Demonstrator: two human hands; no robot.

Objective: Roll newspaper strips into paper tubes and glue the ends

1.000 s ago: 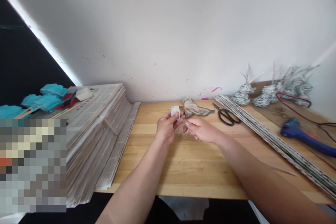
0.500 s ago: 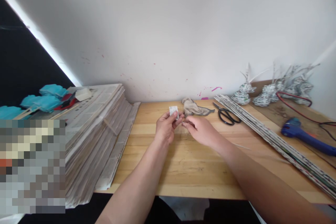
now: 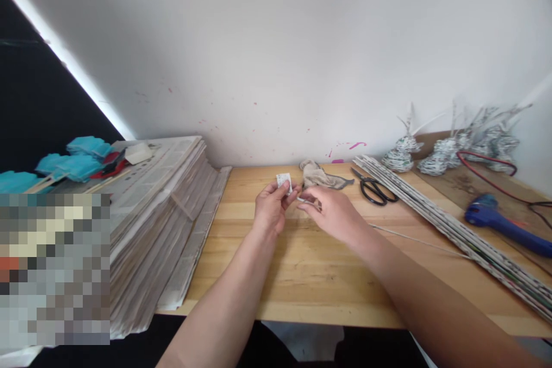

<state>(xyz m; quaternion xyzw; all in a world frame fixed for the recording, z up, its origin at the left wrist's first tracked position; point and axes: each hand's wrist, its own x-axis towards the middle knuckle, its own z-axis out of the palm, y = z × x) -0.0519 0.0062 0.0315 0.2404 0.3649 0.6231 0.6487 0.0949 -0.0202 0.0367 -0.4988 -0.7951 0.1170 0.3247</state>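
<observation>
The work in hand looks only part way along. The left hand (image 3: pixel 271 206) pinches a small flat bit of paper (image 3: pixel 283 181) between thumb and fingers, up over the middle of the tabletop (image 3: pixel 319 282). The right hand (image 3: pixel 330 207), just beside it at 3 o'clock, has its grip closed on a thin straw (image 3: pixel 307 200). I cannot tell if the straw touches the paper. A long thin bit past the right wrist, toward 4 o'clock, looks like the same straw, so most of it seems loose and not used up. The hand hides the part between.

More straws (image 3: pixel 431 213) lie in a bunch from 2 o'clock to 4 o'clock, and these look not yet used. The woven shapes (image 3: pixel 401 155) between 2 and 3 o'clock look mostly made, with loose ends poking up. The scissors (image 3: pixel 374 188) and glue gun (image 3: pixel 500 219) rest near 3 o'clock, with no hand on them. A rag (image 3: pixel 323 177) lies near 2 o'clock.

The paper has tiny print, too small to read. So do the newspapers (image 3: pixel 159 201) piled at 9 o'clock. I can read no brand on the glue gun.
</observation>
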